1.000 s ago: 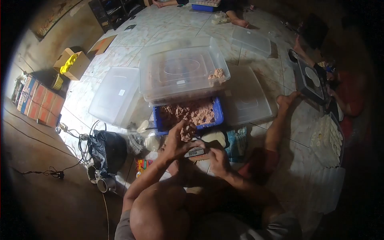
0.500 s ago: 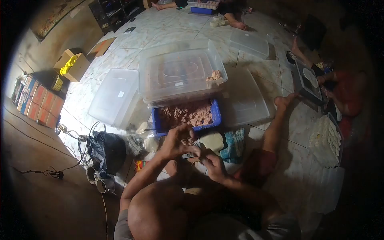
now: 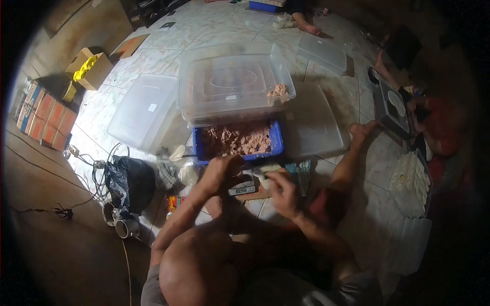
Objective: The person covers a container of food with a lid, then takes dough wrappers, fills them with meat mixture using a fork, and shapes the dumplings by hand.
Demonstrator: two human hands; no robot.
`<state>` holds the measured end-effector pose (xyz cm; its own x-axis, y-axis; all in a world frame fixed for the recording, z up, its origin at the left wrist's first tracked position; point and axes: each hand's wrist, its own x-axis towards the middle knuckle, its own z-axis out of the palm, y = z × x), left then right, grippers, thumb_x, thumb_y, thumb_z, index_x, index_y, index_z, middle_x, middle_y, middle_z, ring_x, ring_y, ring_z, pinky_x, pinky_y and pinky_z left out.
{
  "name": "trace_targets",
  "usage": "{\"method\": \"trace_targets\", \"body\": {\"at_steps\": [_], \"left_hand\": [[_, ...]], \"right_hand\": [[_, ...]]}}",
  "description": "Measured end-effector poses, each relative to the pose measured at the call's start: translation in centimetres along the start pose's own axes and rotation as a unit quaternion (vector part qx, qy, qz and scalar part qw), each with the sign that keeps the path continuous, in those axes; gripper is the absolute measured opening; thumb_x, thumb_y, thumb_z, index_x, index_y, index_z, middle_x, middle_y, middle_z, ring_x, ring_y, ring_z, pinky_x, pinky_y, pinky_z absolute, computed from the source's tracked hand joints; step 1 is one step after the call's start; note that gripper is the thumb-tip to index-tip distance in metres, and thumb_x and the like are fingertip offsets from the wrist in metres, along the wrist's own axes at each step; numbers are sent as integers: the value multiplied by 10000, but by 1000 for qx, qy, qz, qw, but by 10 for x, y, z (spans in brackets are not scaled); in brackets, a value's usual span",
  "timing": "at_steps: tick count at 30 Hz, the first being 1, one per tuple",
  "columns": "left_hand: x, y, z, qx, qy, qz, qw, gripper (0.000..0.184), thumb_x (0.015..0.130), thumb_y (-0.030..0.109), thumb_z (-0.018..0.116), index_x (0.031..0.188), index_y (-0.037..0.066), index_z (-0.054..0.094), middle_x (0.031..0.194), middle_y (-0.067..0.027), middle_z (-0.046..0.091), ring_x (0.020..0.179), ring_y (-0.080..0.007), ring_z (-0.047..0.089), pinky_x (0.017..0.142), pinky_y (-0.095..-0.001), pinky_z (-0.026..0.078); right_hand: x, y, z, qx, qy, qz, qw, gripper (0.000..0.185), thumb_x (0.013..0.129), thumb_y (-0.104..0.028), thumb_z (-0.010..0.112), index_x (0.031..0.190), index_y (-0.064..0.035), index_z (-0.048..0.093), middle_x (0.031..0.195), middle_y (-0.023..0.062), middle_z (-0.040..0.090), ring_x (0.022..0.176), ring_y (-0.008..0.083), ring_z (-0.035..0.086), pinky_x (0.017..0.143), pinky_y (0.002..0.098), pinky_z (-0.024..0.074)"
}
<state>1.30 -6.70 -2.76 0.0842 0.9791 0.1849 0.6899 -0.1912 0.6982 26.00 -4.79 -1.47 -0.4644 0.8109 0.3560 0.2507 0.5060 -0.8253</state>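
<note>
My left hand [image 3: 223, 172] is closed just below the near edge of a blue tub [image 3: 279, 145]; what it holds is hidden by its fingers. The tub holds a crumbly pinkish mixture [image 3: 245, 140]. To its right, my right hand [image 3: 284, 193] is closed in a pinch on a small utensil [image 3: 260, 174], whose shape is hard to make out. The two hands are apart. Between and below them lies a grey device with a display [image 3: 243, 187]. A pale round lump [image 3: 269, 168] is partly hidden behind my right hand.
A clear plastic container [image 3: 229, 81] with some mixture at its right corner stands over the tub's far side. Clear lids [image 3: 145, 109] lie either side. A black bag [image 3: 130, 183] and mug [image 3: 127, 228] are at left. Another person's foot [image 3: 361, 130] is at right.
My right hand has moved away from my left, to the right. My left hand has turned and closed, so the mixture seen in it earlier is hidden. The view has shifted slightly.
</note>
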Motion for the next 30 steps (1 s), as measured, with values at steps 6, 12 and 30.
{"method": "trace_targets", "body": {"at_steps": [6,12,30], "left_hand": [[-51,-48,-2,-219,-56,-209,951,424,725,272,906,995,19,699,863,-57,673,858,-132,606,770,-313,497],[-65,-7,-7,-408,-119,-146,894,494,709,418,882,1037,92,708,1007,-144,624,1000,-283,597,891,-384,447],[-57,-38,14,-239,34,-117,963,457,717,236,905,1038,18,663,1006,-76,669,935,-164,593,836,-319,473]], "right_hand": [[67,22,-26,-128,-34,0,991,186,906,1,546,1079,19,613,1007,184,643,932,304,666,817,388,526],[136,56,43,-305,-223,-78,922,187,840,14,550,1017,13,612,978,198,622,956,391,653,809,493,530],[150,49,21,-49,-304,1,951,243,858,-77,565,1047,41,661,1056,226,692,1025,351,671,873,403,521]]}}
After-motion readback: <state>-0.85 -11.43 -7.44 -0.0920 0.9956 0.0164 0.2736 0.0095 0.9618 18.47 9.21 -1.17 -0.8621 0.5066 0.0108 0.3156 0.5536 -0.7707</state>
